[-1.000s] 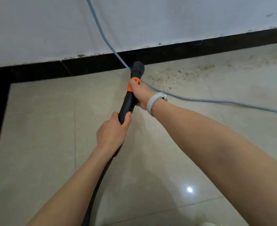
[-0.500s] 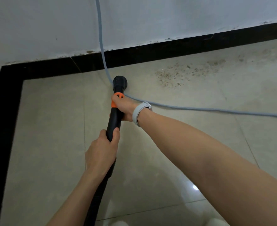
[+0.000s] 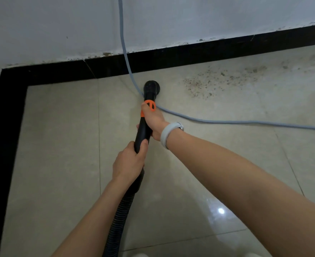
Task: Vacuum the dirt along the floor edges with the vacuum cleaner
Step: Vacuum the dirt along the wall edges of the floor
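Note:
A black vacuum wand (image 3: 143,130) with an orange collar (image 3: 150,105) points at the floor, its round nozzle (image 3: 151,86) down on the beige tiles a little short of the black skirting (image 3: 190,52). My right hand (image 3: 153,120) grips the wand just behind the orange collar. My left hand (image 3: 128,162) grips it lower down, where the ribbed hose (image 3: 119,217) begins. A patch of brown dirt (image 3: 218,80) lies to the right of the nozzle along the wall edge.
A grey cable (image 3: 218,121) drops down the white wall (image 3: 60,25), passes under the nozzle and runs off right across the floor. The room corner with black border (image 3: 6,127) is at left. Glossy tiles (image 3: 60,145) spread around.
The nozzle has drawn back from the skirting onto the open tile. The view has swung so the left corner shows more, and the dirt patch now sits farther to the right of the nozzle.

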A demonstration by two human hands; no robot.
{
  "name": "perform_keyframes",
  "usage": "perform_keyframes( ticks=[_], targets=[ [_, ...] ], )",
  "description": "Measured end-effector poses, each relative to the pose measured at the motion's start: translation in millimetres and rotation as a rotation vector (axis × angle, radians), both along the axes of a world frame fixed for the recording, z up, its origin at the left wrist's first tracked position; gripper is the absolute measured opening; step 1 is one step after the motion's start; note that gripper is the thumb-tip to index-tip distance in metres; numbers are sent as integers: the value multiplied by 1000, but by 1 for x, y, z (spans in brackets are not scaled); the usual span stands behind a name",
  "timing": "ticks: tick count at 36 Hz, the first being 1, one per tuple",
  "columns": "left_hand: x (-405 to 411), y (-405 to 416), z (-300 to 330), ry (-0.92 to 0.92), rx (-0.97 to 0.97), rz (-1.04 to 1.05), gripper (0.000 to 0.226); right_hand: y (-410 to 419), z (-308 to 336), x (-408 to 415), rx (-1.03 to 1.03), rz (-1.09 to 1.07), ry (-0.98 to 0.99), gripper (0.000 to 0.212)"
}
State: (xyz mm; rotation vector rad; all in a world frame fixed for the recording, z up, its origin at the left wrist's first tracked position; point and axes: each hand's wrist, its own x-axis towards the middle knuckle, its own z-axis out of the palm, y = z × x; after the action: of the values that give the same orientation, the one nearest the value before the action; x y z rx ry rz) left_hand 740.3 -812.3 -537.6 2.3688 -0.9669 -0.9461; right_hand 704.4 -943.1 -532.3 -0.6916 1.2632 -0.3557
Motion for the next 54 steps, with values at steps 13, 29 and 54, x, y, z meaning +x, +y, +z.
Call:
perform_keyframes(
  ticks=[13, 29, 54],
  targets=[
    [-49, 2, -4, 122, 35, -279, 42, 11, -10, -97, 38, -164, 88, 22],
    [-72, -12, -11, 39, 3, -253, 60, 17, -2, -110, -10, -193, 62, 30],
    [-51, -25, -11, 98, -90, -60, 49, -11, 10, -68, -100, 8, 189, 38]
  ],
)
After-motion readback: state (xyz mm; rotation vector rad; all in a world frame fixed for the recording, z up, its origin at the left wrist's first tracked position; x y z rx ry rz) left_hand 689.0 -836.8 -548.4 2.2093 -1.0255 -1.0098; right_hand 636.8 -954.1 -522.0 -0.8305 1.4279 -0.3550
